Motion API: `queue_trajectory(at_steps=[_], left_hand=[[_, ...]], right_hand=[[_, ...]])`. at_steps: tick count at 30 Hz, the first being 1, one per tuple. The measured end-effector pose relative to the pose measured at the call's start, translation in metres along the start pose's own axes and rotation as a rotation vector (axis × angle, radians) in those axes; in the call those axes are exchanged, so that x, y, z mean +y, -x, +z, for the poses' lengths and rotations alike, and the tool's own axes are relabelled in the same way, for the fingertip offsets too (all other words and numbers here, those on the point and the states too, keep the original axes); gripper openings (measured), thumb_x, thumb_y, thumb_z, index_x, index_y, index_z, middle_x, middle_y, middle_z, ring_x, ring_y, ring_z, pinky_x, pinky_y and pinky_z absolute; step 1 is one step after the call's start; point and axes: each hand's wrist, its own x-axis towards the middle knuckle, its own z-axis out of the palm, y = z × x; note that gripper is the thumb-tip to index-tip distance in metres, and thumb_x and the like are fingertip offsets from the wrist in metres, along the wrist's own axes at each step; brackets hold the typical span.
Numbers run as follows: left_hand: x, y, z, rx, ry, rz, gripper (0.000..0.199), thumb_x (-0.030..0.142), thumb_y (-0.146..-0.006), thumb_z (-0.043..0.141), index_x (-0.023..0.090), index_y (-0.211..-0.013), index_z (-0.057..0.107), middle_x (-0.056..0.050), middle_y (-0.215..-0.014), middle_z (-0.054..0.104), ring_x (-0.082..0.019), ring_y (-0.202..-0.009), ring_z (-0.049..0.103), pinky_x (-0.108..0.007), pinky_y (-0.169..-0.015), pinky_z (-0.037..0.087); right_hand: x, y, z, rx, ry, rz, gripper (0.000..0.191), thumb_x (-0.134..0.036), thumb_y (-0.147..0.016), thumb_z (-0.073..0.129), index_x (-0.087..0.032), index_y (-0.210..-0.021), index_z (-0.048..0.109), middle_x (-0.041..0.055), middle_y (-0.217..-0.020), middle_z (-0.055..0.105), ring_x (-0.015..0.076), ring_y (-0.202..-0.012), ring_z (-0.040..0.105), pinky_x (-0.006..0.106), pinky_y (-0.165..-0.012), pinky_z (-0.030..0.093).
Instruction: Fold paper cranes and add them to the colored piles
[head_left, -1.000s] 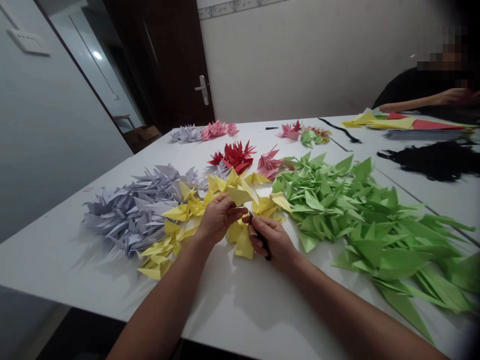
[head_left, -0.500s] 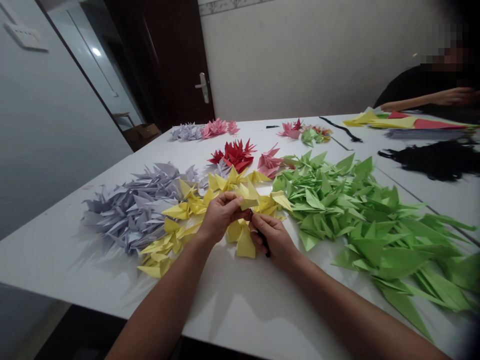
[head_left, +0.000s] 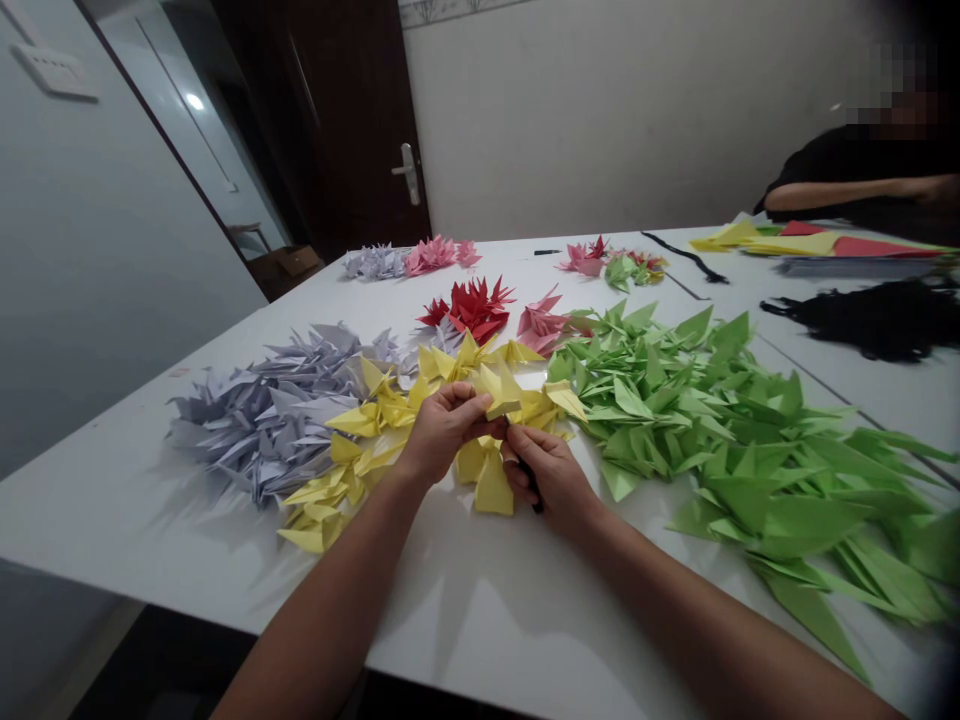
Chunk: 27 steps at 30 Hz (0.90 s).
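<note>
Between the thumb and fingers of my left hand point(head_left: 444, 432) is a folded yellow paper crane point(head_left: 498, 390), raised a little above the table. My right hand point(head_left: 551, 470) is closed around a slim black-handled tool point(head_left: 534, 487), its tip up against the underside of the crane by my left fingertips. The tip is too small to make out. More yellow paper cranes point(head_left: 386, 405) lie around and under my hands. A large heap of green folded paper point(head_left: 705, 410) spreads to the right, and a pale lilac heap point(head_left: 277, 415) lies to the left.
Red cranes point(head_left: 474, 308) and a pink one point(head_left: 541, 322) sit behind the yellow ones. Farther back are small pink piles point(head_left: 431, 257), black cords point(head_left: 874, 318) and stacked coloured sheets point(head_left: 802, 243). A person point(head_left: 847, 180) in black sits at the far right of the white table point(head_left: 450, 610).
Both my hands stay nearly in place, still on the crane and the tool. The person across the table has shifted their forearm slightly.
</note>
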Motion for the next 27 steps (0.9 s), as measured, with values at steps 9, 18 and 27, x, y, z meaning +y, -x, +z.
queue_trajectory(at_steps=[9, 18, 27], left_hand=[[0.014, -0.005, -0.017, 0.250, -0.195, 0.233, 0.031, 0.031, -0.061, 0.074, 0.017, -0.074, 0.050, 0.005, -0.061, 0.056, -0.013, -0.055, 0.066, -0.016, -0.043, 0.046], [-0.009, -0.023, -0.040, 0.206, -0.620, 0.407, 0.029, 0.018, -0.069, 0.063, 0.017, -0.098, 0.062, 0.000, -0.074, 0.064, -0.010, -0.059, 0.060, -0.019, -0.056, 0.049], [-0.016, -0.016, -0.029, -0.056, -0.775, 0.484, 0.018, 0.017, -0.075, 0.058, 0.019, -0.087, 0.072, -0.007, -0.089, 0.073, -0.019, -0.085, 0.067, -0.033, -0.081, 0.053]], right_hand=[[0.002, 0.005, 0.002, 0.046, 0.138, -0.107, 0.040, -0.057, -0.074, 0.066, -0.018, -0.083, 0.063, -0.0070, -0.053, 0.041, 0.0045, -0.036, 0.030, 0.018, -0.031, 0.022], [0.008, 0.041, 0.018, -0.493, 0.887, -0.708, 0.019, -0.028, -0.086, 0.055, -0.018, -0.100, 0.063, 0.0062, -0.070, 0.062, 0.0154, -0.058, 0.052, 0.028, -0.055, 0.043], [0.020, 0.030, 0.013, -0.428, 1.137, -0.687, 0.016, -0.027, -0.088, 0.052, -0.019, -0.098, 0.062, 0.0076, -0.079, 0.068, 0.0182, -0.066, 0.061, 0.028, -0.059, 0.047]])
